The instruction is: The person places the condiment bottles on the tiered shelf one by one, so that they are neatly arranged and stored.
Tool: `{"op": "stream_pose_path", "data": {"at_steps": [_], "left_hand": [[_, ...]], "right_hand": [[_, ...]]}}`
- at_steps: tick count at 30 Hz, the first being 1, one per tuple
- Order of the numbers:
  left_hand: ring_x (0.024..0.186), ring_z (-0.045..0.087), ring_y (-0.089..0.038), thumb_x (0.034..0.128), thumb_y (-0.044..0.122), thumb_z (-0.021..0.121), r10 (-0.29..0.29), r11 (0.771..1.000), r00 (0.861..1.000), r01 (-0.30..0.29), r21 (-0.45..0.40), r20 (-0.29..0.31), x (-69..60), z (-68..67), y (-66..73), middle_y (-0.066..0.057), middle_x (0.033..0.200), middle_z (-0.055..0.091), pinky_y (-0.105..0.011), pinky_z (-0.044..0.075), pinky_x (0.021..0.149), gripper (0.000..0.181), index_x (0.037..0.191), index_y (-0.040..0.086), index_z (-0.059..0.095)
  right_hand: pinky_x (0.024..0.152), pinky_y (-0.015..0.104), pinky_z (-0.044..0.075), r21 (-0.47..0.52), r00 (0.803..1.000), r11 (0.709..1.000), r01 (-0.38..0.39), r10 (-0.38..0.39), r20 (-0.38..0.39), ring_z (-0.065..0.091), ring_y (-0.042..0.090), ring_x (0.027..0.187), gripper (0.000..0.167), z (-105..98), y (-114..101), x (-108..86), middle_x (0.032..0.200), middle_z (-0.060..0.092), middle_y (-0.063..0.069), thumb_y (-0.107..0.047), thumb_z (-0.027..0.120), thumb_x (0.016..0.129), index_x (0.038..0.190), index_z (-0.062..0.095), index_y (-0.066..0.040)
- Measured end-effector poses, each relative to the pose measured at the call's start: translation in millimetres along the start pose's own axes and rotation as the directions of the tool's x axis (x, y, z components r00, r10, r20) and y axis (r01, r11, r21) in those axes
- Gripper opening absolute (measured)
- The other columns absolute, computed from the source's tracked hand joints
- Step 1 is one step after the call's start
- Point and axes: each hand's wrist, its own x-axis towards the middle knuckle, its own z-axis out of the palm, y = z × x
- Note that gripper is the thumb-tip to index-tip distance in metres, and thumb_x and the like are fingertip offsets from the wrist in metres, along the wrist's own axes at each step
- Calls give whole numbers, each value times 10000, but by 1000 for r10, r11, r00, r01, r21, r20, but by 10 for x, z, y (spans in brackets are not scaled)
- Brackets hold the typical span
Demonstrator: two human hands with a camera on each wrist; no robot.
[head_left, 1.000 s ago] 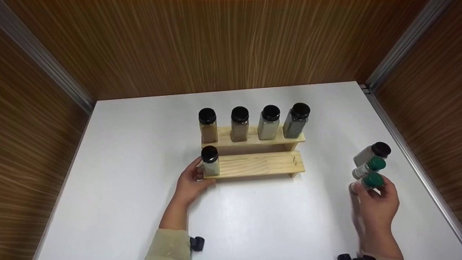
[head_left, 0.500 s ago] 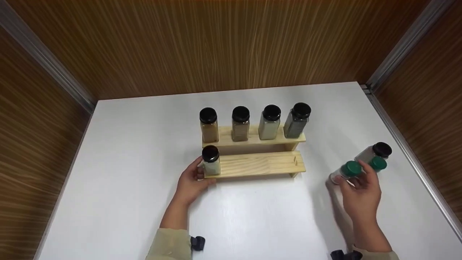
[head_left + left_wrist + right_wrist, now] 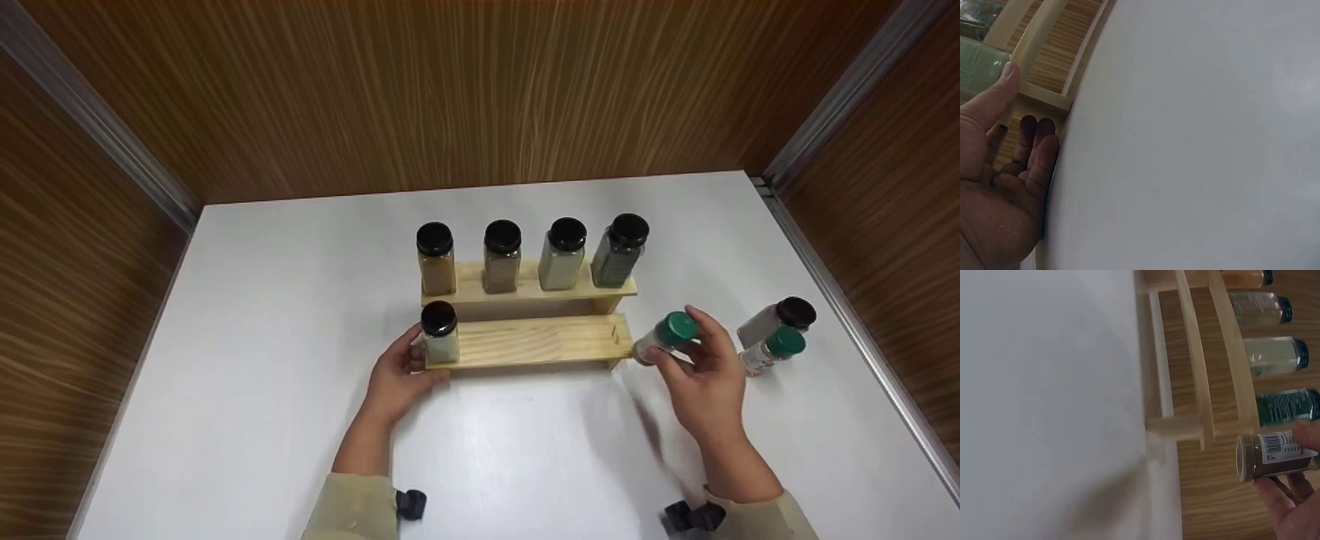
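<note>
A two-step pale wooden spice rack (image 3: 536,341) stands in the middle of the head view. My left hand (image 3: 395,386) grips the left end of its lower step, the thumb (image 3: 999,95) over the front edge. Right beside that thumb, a black-capped jar of pale contents (image 3: 441,345) stands on the step. My right hand (image 3: 709,390) holds a green-capped spice jar (image 3: 679,328) between thumb and fingers, just off the rack's right end. In the right wrist view, this small round jar (image 3: 1286,453) shows brown contents and a white barcode label.
Along the upper step stand several black-capped jars, among them a dark one (image 3: 619,251) at the right end. Farther right on the white table (image 3: 262,315) are another green-capped jar (image 3: 784,343) and a black-capped jar (image 3: 769,321). Wood-grain panels (image 3: 480,90) enclose the table.
My right hand has carried the green-capped jar leftward from beside the other two jars to the rack's right end. The left hand has stayed at the rack.
</note>
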Motion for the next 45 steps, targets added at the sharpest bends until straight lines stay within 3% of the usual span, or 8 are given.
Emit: {"op": "stream_pose_path", "data": {"at_steps": [6,15,21,33,45], "left_hand": [[940,644,-225,767,-45,894,5,1000,1000,-5,13,-3,2,-1,-1,-135,1023,669,-286,529,817,879,1552,-7,501],[944,642,-216,774,-55,899,4,1000,1000,-4,2,-6,1,-4,9,-133,1023,667,-284,528,838,879,1552,-22,491],[928,641,-218,761,-58,897,4,1000,1000,-4,8,-11,1,-18,17,-127,1008,649,-281,530,808,874,1542,-23,505],[924,654,-223,754,-56,899,16,1000,1000,-15,18,-8,-12,-5,17,-138,1014,677,-301,534,822,867,1533,-20,519],[944,668,-226,773,-47,897,-6,1000,1000,6,3,-7,-16,-2,3,-148,1056,695,-273,540,814,876,1551,-13,497]], "right_hand": [[809,219,593,61,995,996,65,-70,78,715,83,1027,714,297,-86,43,1200,655,-32,299,750,770,1423,539,104],[830,227,591,5,968,992,127,-125,220,697,47,1013,646,659,-248,130,1149,700,166,184,835,792,1384,601,69],[826,288,605,-42,953,987,157,-141,269,695,97,989,623,895,-338,169,1122,745,136,89,904,776,1344,651,45],[822,536,610,-10,935,995,96,-86,344,744,295,950,617,1271,-361,173,1074,761,127,55,911,783,1344,657,26],[823,545,606,-50,905,996,76,-48,423,743,298,961,604,1475,-348,101,1089,758,137,37,900,807,1353,654,-36]]}}
